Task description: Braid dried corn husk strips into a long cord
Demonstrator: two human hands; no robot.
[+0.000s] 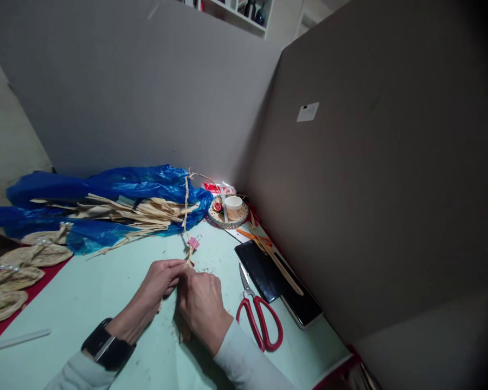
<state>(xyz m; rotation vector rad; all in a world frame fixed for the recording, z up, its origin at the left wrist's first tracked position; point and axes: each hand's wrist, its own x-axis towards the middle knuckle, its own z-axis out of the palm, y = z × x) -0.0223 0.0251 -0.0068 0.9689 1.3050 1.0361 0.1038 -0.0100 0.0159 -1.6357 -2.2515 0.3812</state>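
Tan twisted plant-fibre cord (186,203) clamped in pink metal binder clip (193,242); on clip's near side, left hand (165,275) pinches cord, right hand (203,295) curls beside, grip hidden, cannot tell. Likely best: steady tension from clip, even twist.

Twisted tan cord (186,196) w/ pink clip (193,243) attached, upr pt nr blue bag (146,179).
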